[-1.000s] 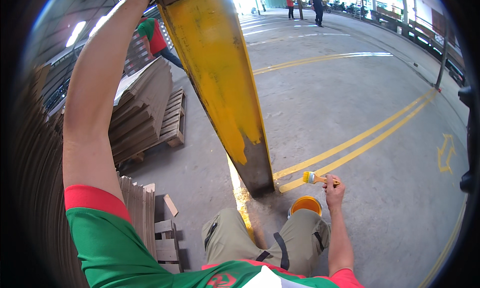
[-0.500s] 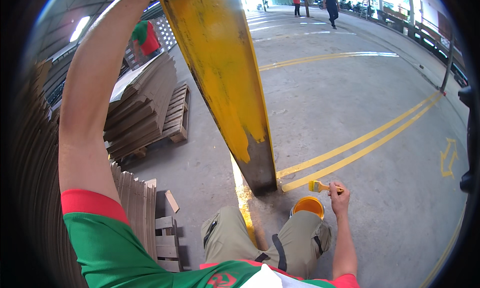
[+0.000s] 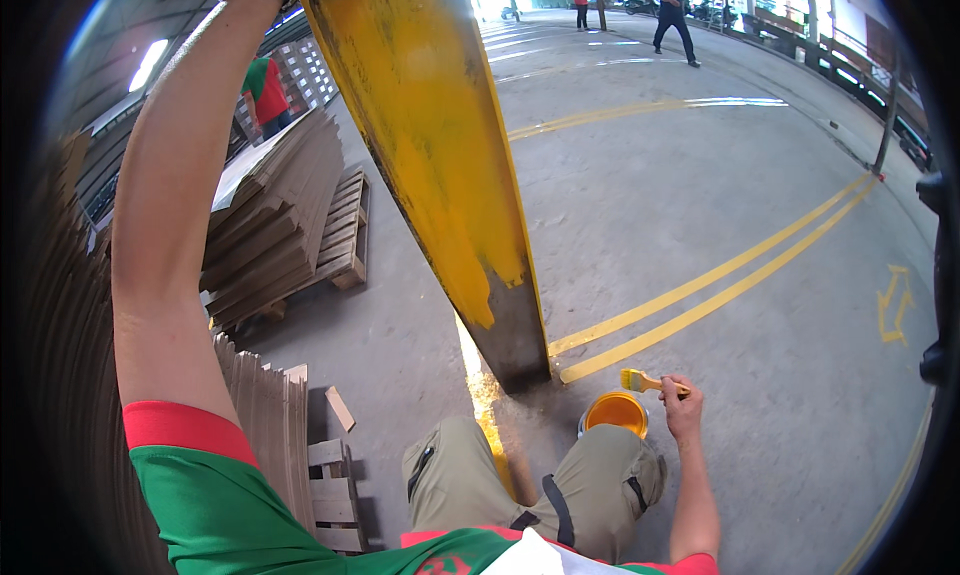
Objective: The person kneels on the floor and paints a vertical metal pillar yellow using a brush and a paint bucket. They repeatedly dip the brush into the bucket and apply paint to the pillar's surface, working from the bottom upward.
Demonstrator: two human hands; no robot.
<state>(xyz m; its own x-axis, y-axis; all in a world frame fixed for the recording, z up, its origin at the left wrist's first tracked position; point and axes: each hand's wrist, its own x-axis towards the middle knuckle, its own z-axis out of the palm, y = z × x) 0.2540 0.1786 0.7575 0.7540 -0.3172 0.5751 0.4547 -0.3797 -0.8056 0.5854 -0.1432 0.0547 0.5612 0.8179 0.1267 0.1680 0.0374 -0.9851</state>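
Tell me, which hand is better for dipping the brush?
Probably the right hand: it holds the brush near the paint bucket, while the left arm stretches up beside the yellow post, its hand out of view.

No words or numbers are legible. Signs — an outlined yellow arrow (image 3: 895, 304), apparently headed at both ends, lies on the grey floor (image 3: 740, 385) at right; paired yellow stripes (image 3: 640, 344) mark the same floor nearer the centre. A red emblem (image 3: 443, 566) stands on the green shirt (image 3: 235, 505) — its form unclear.
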